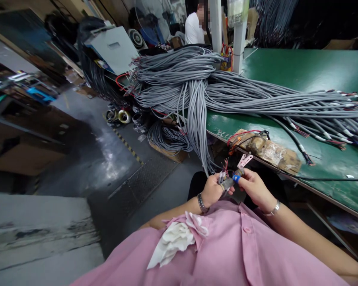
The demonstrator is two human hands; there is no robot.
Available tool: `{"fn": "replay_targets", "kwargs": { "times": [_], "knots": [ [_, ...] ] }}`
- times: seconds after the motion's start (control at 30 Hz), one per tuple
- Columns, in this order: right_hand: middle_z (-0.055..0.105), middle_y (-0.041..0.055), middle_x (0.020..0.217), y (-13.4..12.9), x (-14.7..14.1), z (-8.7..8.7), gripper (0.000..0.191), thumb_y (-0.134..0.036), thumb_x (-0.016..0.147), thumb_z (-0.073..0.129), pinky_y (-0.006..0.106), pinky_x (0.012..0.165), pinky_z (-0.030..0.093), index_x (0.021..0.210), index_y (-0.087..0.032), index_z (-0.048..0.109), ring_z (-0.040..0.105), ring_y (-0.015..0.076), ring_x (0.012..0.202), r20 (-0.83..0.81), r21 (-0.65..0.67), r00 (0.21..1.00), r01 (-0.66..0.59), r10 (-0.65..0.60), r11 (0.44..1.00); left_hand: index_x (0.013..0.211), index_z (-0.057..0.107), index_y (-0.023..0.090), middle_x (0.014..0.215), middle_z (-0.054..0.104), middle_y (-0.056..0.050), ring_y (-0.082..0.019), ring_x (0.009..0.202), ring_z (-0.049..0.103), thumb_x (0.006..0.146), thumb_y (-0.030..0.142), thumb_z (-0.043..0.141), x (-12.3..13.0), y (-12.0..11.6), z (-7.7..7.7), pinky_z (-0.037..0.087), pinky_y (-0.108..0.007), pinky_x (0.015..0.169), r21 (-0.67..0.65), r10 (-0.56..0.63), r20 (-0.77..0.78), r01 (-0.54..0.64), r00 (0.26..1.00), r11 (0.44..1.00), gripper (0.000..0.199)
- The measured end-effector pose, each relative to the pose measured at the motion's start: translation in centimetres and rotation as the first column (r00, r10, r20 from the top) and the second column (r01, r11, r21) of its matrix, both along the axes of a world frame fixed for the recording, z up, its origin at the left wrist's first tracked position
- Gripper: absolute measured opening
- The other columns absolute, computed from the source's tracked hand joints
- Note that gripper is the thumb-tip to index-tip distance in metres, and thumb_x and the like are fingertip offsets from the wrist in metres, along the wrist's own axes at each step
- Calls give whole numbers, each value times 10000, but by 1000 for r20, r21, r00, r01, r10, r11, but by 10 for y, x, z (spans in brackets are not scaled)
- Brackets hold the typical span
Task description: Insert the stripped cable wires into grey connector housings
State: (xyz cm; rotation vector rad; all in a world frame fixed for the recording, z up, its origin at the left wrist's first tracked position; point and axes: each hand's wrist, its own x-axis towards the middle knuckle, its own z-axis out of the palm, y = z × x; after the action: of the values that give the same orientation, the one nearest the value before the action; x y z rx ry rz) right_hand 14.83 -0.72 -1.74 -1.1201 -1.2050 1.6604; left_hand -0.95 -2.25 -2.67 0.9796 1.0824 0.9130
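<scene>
In front of my body, my left hand [213, 191] is closed around the ends of grey cables [200, 131] that hang down from the table edge. Thin reddish wires [226, 163] stick up from these ends above my fingers. Beside it, my right hand [253, 186] is closed on a small pink forked piece with holes [245, 160], whose exact kind I cannot make out. Something blue [236, 178] wraps a fingertip between the hands. Dark grey coverings show on some fingers, and the fingers partly hide what they grip.
A large heap of grey cables [173, 75] lies across the green table [286, 65], stripped ends to the right. A wooden block [274, 153] with wires sits at the near edge. A coil of cable [167, 137] lies below. Another person [194, 29] is behind the table.
</scene>
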Motion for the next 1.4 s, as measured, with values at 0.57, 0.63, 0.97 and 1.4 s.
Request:
{"fn": "replay_targets", "kwargs": {
  "times": [0.57, 0.63, 0.97, 1.4],
  "knots": [
    [496, -42, 588, -2, -4, -12, 194, -334, 726, 716, 245, 500, 324, 710, -194, 582, 407, 98, 516, -93, -56, 984, 148, -153, 987, 708, 593, 121, 546, 609, -30, -94, 430, 544, 663, 458, 732, 1, 11, -4, 191, -181, 366, -110, 331, 178, -315, 927, 943, 368],
    [509, -36, 617, -1, -2, -12, 202, -360, 737, 707, 242, 510, 348, 739, -197, 589, 433, 102, 536, -106, -99, 985, 124, -135, 987, 677, 582, 122, 537, 604, -31, -91, 419, 533, 666, 468, 729, 0, 10, -3, 191, -183, 364, -94, 309, 161, -297, 937, 950, 376],
    [605, -2, 565, 10, -12, -1, 279, -449, 784, 664, 241, 469, 303, 791, -181, 589, 533, 121, 497, -73, -77, 995, -68, 62, 995, 726, 583, 138, 554, 620, -19, -108, 446, 543, 702, 430, 715, 3, 1, -10, 414, -223, 451, 16, 159, 37, -160, 986, 987, 321],
    [570, -34, 571, 1, -13, -7, 247, -395, 760, 696, 242, 509, 339, 737, -190, 559, 465, 95, 492, -77, -87, 986, 144, -151, 986, 744, 592, 136, 628, 656, -47, -103, 465, 562, 731, 457, 691, 3, 3, -14, 375, -197, 441, -5, 209, 49, -209, 977, 978, 336]
  ]
}}
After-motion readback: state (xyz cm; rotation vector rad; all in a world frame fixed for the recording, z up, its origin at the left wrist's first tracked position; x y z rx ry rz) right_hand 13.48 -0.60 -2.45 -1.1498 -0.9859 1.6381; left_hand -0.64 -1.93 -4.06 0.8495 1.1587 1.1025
